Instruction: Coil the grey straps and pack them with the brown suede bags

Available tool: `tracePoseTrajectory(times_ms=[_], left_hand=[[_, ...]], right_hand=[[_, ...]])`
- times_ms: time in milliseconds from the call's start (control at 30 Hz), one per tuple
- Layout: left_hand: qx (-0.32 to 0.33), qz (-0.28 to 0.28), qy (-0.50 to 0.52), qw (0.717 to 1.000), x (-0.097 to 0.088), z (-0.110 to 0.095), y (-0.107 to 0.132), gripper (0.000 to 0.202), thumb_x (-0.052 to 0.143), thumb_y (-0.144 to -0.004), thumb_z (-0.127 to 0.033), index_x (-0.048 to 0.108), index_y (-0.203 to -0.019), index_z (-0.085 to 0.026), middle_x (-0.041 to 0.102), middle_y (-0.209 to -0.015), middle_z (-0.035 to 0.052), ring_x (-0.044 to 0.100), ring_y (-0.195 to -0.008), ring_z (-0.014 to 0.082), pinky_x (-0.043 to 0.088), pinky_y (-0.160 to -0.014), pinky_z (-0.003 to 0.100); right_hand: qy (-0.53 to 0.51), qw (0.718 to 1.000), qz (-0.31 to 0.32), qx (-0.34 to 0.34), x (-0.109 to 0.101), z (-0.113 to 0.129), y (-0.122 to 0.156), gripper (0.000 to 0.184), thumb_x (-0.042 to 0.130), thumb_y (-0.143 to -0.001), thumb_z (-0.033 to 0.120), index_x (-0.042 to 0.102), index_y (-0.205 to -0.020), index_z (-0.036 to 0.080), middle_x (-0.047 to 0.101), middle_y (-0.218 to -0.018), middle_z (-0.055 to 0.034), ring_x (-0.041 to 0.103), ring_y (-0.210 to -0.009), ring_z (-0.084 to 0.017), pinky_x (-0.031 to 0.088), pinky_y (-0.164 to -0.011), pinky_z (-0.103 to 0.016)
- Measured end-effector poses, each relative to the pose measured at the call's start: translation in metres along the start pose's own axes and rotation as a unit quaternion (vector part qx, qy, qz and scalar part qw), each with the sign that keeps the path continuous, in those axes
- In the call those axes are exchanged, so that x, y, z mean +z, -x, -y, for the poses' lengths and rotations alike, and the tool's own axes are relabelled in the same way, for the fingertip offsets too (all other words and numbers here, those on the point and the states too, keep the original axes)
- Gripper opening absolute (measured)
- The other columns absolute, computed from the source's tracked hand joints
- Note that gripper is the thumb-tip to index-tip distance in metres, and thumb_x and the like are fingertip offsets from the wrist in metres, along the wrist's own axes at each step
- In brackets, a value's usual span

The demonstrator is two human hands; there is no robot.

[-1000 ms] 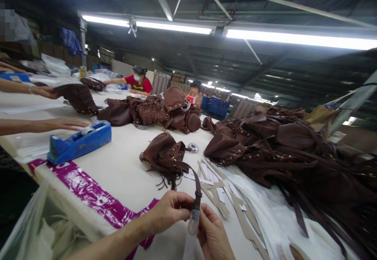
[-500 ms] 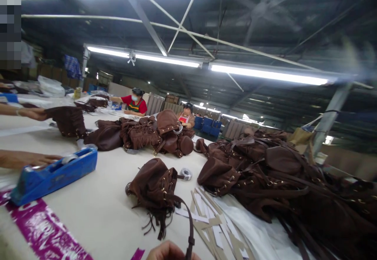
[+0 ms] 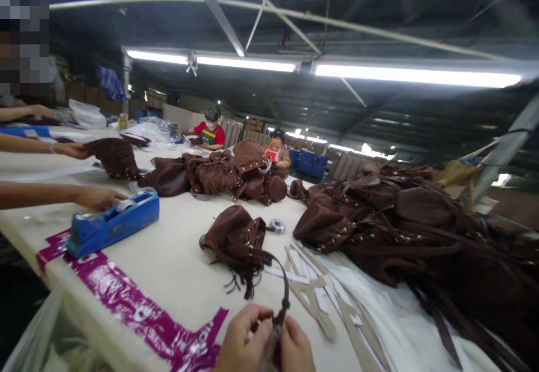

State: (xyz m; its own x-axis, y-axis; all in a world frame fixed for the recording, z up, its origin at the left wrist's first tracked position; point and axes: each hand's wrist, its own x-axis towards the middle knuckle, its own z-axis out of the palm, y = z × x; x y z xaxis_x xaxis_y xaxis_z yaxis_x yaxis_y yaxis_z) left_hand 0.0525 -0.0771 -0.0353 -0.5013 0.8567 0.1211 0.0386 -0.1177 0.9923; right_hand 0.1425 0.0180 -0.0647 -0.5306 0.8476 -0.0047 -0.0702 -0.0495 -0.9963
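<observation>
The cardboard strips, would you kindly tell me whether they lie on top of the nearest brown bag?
No, the cardboard strips lie on the table beside the fringed brown bag, not on it.

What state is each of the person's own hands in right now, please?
Left hand: closed, holding the brown strap.
Right hand: closed, also holding the brown strap.

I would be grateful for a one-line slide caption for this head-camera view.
Left hand and right hand grip the strap of a fringed brown bag on a white table.
</observation>
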Motion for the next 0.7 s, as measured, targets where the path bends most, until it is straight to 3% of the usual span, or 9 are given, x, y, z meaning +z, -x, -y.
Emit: tracePoseTrajectory(times_ms=[67,133,200,267,333,400,467,567,700], left_hand=[[0.006,0.011,-0.011,1.000,-0.001,-0.005,0.009,0.037,0.057,-0.082,-0.044,0.066,-0.105,-0.017,0.067,-0.095,0.0072,0.057,-0.090,0.0219,0.043,-0.077,0.027],[0.008,0.026,-0.049,0.998,-0.005,-0.009,0.015,0.030,0.057,-0.082,-0.039,0.066,-0.099,-0.016,0.067,-0.090,0.0059,0.057,-0.085,0.0204,0.041,-0.074,0.025],[0.003,0.024,-0.103,0.994,-0.012,-0.013,0.017,0.023,0.052,-0.085,-0.035,0.066,-0.085,-0.016,0.067,-0.080,0.0045,0.057,-0.075,0.0185,0.039,-0.067,0.025],[-0.015,0.011,-0.144,0.989,-0.019,-0.017,0.016,0.029,0.046,-0.087,-0.033,0.064,-0.072,-0.016,0.065,-0.070,0.0040,0.056,-0.066,0.0171,0.036,-0.061,0.025],[-0.043,0.010,-0.157,0.987,-0.027,-0.021,0.014,0.031,0.044,-0.086,-0.032,0.061,-0.065,-0.016,0.065,-0.065,0.0039,0.056,-0.062,0.0163,0.036,-0.058,0.025],[-0.067,0.012,-0.145,0.987,-0.033,-0.022,0.014,0.028,0.047,-0.082,-0.031,0.059,-0.062,-0.016,0.066,-0.064,0.0038,0.056,-0.059,0.0156,0.036,-0.056,0.024],[-0.088,0.011,-0.100,0.991,-0.037,-0.018,0.016,0.027,0.048,-0.079,-0.031,0.057,-0.060,-0.016,0.064,-0.061,0.0033,0.054,-0.055,0.0144,0.035,-0.053,0.023],[-0.112,-0.003,-0.006,0.994,-0.037,-0.007,0.021,0.029,0.049,-0.079,-0.037,0.055,-0.061,-0.016,0.060,-0.059,0.0026,0.049,-0.051,0.0129,0.033,-0.049,0.023],[-0.103,-0.037,0.052,0.993,-0.037,0.005,0.023,0.028,0.054,-0.080,-0.038,0.057,-0.066,-0.014,0.055,-0.059,0.0006,0.044,-0.052,0.0105,0.031,-0.050,0.022]], right_hand=[[-0.001,0.999,-0.036,-0.005,0.007,0.002,0.006,0.032,0.066,-0.074,0.050,0.061,-0.066,0.019,0.060,-0.060,0.0015,0.054,-0.059,-0.017,0.043,-0.053,-0.026],[0.006,0.999,-0.042,-0.014,0.014,0.008,0.010,0.031,0.065,-0.075,0.049,0.059,-0.065,0.020,0.056,-0.059,0.0030,0.050,-0.058,-0.015,0.041,-0.053,-0.025],[0.012,1.000,-0.008,-0.011,0.019,0.016,0.012,0.031,0.065,-0.076,0.048,0.058,-0.064,0.021,0.053,-0.058,0.0039,0.045,-0.056,-0.014,0.039,-0.052,-0.024],[0.005,0.999,0.032,0.005,0.021,0.024,0.012,0.026,0.068,-0.075,0.046,0.062,-0.068,0.021,0.058,-0.063,0.0030,0.046,-0.057,-0.013,0.039,-0.053,-0.023],[-0.047,0.996,0.069,0.019,0.021,0.034,0.008,0.026,0.073,-0.071,0.043,0.068,-0.086,0.022,0.069,-0.084,-0.0011,0.056,-0.074,-0.017,0.044,-0.064,-0.025],[-0.115,0.986,0.113,0.032,0.021,0.042,0.004,0.051,0.078,-0.065,0.040,0.064,-0.111,0.024,0.069,-0.109,-0.0055,0.058,-0.101,-0.024,0.045,-0.083,-0.032],[-0.129,0.980,0.142,0.042,0.024,0.048,-0.001,0.066,0.080,-0.064,0.038,0.056,-0.124,0.025,0.070,-0.107,-0.0070,0.057,-0.106,-0.026,0.041,-0.093,-0.039],[-0.053,0.986,0.155,0.030,0.028,0.051,-0.005,0.050,0.080,-0.068,0.036,0.062,-0.113,0.022,0.071,-0.088,-0.0042,0.060,-0.088,-0.022,0.042,-0.089,-0.038],[-0.019,0.975,0.221,-0.007,0.025,0.046,-0.009,0.022,0.076,-0.073,0.033,0.068,-0.089,0.021,0.067,-0.086,-0.0034,0.060,-0.083,-0.020,0.046,-0.082,-0.034]])
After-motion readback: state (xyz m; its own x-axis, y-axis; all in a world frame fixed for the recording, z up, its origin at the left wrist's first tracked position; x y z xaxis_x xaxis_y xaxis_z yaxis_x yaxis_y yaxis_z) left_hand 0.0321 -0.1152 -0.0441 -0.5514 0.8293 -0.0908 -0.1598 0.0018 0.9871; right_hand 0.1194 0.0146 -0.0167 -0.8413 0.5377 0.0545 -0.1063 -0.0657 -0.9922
